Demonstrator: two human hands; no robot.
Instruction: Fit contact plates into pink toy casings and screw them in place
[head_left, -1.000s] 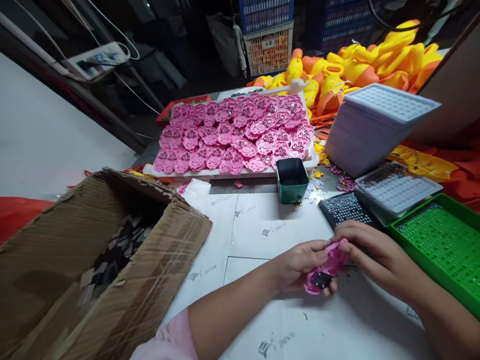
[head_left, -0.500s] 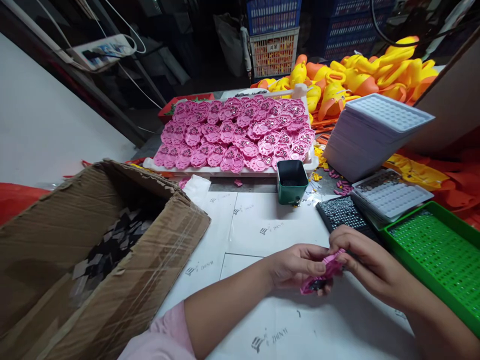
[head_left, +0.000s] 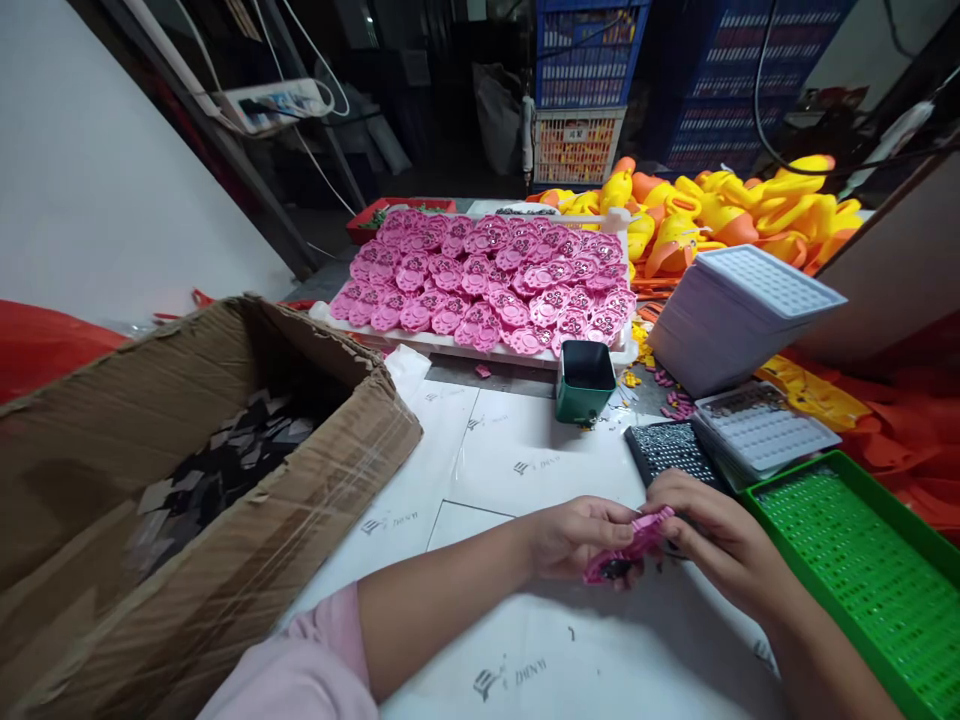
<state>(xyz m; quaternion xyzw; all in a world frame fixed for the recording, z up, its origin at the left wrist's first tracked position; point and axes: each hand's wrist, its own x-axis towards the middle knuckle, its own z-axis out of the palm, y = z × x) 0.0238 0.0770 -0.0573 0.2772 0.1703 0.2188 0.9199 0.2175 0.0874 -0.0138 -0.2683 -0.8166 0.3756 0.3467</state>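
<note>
A pink scalloped plastic piece [head_left: 645,535] with a dark patch on its lower end is held above the white table sheet [head_left: 502,610]. My left hand [head_left: 589,535] is closed on its left side, thumb on top. The fingers of my right hand [head_left: 694,520] pinch its upper right edge; whether they also hold something small, I cannot tell. A black tray of small shiny parts [head_left: 671,450] lies just beyond my right hand. Farther off stands a dark green square cup [head_left: 585,385], its inside dark.
Many similar pink pieces [head_left: 480,275] are stacked in a white tray behind the cup. At left is an open cardboard box [head_left: 337,480] with dark flat scraps. On the right are a green tray [head_left: 862,560], stacked white trays [head_left: 735,320] and yellow-orange toys [head_left: 720,210].
The camera view has tilted and shifted a little, so the background sits lower. Both hands keep hold of the pink piece, with barely any change in grip.
</note>
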